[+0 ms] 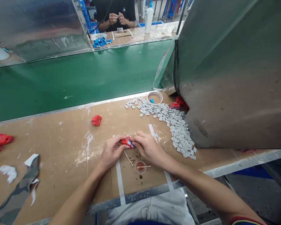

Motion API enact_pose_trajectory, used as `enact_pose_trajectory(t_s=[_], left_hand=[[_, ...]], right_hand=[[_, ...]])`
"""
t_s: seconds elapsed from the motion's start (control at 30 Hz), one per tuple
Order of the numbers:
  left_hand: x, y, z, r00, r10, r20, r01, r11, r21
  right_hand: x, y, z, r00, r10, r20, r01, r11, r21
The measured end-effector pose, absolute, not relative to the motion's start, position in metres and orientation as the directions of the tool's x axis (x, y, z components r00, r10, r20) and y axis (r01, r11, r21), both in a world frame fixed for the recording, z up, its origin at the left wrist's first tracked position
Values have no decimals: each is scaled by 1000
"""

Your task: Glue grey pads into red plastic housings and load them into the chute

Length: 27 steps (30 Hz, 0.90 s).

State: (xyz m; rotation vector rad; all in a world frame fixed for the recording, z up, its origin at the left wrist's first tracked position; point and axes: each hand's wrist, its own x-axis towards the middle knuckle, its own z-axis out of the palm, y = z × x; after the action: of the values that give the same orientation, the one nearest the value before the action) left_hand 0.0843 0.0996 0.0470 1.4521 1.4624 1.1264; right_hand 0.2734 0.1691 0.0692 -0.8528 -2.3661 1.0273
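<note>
My left hand [111, 150] and my right hand [148, 147] meet over the brown worktop [67, 156] and pinch a small red plastic part with a blue patch [127, 142] between their fingertips. Both hands are closed on it. Just below the hands lie two thin wooden sticks [128, 158], one resting across a small round cap of brownish liquid [140, 166]. A heap of several small grey tiles [175, 125] spreads to the right of my right hand. Another red part [96, 120] lies alone further up on the left.
A green conveyor belt [72, 78] runs behind the worktop. A large grey metal housing [234, 72] stands at right, with a tape ring [154, 97] and red parts [175, 105] beside it. More red parts [0, 140] lie at far left. A person's hands [117, 18] work opposite.
</note>
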Motion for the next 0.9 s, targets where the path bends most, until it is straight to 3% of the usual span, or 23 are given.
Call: enact_pose_trajectory(t_s=[0.17,0.33,0.63,0.8,0.9], left_hand=[[83,98,49,-47,984,175,442,-136,886],[76,100,55,60,934,352,596,-316,739],[71,96,63,258,850,459,686,-496,533],[71,92,70,327,811,485,779,-522,347],[72,93,71,294,815,499,773,-510,378]], right_hand=[[270,175,70,-703,700,127,261,420,-869],[267,183,70,-691,723,12,125,136,-983],[266,181,62,-795,585,-159,38,-214,-976],[264,176,63,-809,561,-174,25,-263,-964],[263,177,64,-799,587,-133,-18,-244,-970]])
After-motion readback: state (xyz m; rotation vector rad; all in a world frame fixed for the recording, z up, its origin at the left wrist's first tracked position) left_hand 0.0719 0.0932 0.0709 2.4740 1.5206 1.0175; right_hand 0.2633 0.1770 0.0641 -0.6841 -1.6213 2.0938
